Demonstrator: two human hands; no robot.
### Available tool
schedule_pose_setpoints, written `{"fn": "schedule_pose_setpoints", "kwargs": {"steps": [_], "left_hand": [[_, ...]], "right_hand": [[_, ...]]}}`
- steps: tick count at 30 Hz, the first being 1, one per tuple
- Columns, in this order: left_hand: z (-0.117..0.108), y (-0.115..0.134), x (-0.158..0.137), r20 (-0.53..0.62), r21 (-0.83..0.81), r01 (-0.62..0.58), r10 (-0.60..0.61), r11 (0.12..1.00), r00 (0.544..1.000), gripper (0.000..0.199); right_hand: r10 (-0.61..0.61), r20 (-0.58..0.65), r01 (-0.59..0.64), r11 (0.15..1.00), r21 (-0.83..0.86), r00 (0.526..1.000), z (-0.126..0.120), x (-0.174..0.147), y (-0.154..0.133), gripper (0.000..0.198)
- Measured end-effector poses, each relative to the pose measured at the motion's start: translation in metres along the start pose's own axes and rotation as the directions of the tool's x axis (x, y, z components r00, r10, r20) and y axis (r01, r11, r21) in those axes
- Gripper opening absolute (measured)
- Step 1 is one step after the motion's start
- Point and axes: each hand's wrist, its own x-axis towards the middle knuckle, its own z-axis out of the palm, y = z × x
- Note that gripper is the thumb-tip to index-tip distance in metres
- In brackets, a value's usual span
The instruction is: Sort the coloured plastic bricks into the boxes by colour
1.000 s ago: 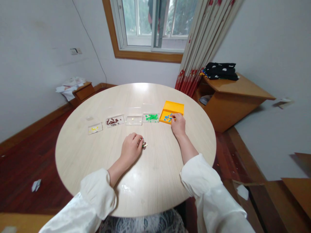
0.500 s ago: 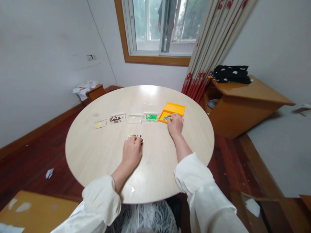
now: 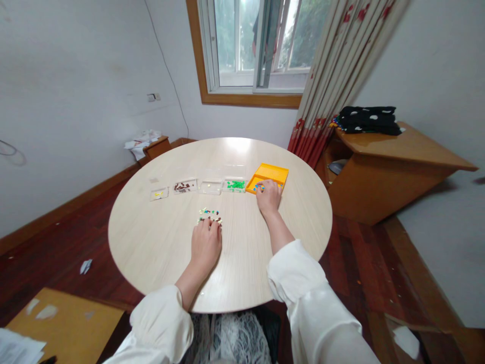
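My left hand (image 3: 206, 246) lies palm down on the round table, fingers extended against the near edge of a scatter of tiny mixed-colour pieces (image 3: 210, 212). White, green, blue and dark brown show among them. To the right, my right hand (image 3: 269, 197) reaches into a yellow-orange box (image 3: 274, 172) with its lid open. Its fingers are curled together close to small blue pieces (image 3: 256, 187). Whatever the fingertips hold is too small to make out.
Left of the box stand clear trays: one with green pieces (image 3: 237, 185), a tray with few pieces (image 3: 210, 191), one with brown pieces (image 3: 184, 186), and a small one with yellow pieces (image 3: 159, 193). A wooden desk (image 3: 394, 167) stands to the right of the round table (image 3: 242, 273).
My right hand has shifted slightly left over the box. My left hand sits a little nearer to me, so more of the mixed pieces show. The camera view has shifted.
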Motion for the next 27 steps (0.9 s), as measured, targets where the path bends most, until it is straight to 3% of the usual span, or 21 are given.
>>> {"fn": "schedule_pose_setpoints", "kwargs": {"steps": [17,27], "left_hand": [[-0.010,0.015,-0.004,0.109,0.047,0.036,-0.041,0.998,0.993,0.026],[-0.006,0.016,-0.006,0.093,0.035,0.005,-0.009,0.999,0.996,0.023]], "right_hand": [[-0.018,-0.002,0.018,1.000,-0.013,1.000,0.004,0.000,0.004,0.019],[-0.016,-0.018,0.016,1.000,-0.006,1.000,0.003,0.000,0.003,0.020]]}}
